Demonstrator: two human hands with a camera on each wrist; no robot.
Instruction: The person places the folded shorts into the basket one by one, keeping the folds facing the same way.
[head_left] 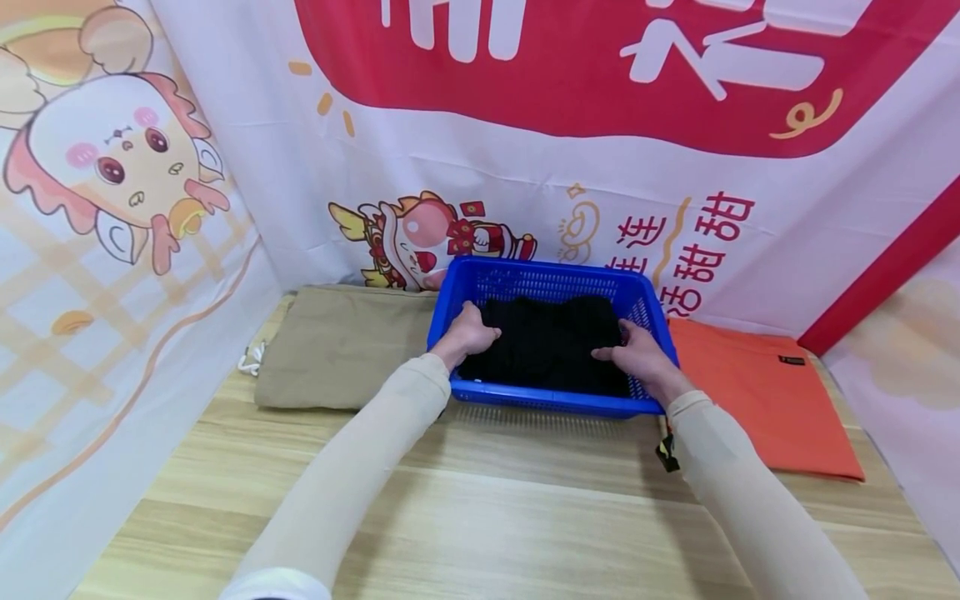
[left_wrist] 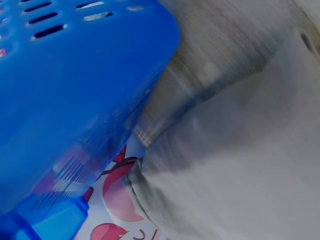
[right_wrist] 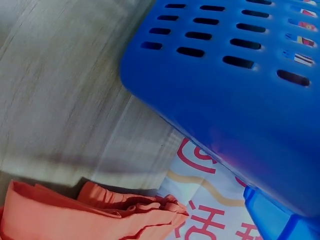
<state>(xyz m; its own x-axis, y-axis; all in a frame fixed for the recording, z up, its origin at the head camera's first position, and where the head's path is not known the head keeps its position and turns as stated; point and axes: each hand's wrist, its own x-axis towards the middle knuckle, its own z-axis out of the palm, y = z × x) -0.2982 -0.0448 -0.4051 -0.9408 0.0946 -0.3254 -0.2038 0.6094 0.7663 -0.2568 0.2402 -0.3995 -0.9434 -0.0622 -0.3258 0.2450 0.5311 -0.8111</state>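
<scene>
A folded black cloth (head_left: 551,342) lies inside a blue plastic basket (head_left: 551,402) with slotted walls. At the cloth's left edge, my left hand (head_left: 468,331) reaches into the basket and grips the fabric, thumb on top. My right hand (head_left: 641,354) holds the opposite edge the same way, its thumb also over the cloth. The other fingertips are partly hidden between cloth and basket walls. Neither wrist view shows a hand; the basket's outer wall (left_wrist: 85,85) fills much of the left one, and its slotted side (right_wrist: 215,85) much of the right.
Left of the basket lies a folded khaki garment (head_left: 352,346) with a white drawstring (head_left: 252,358). An orange folded cloth (head_left: 757,400) is on the right, near a small black buckle-like piece (head_left: 667,454). Printed fabric walls (head_left: 480,158) enclose the wooden table (head_left: 487,517).
</scene>
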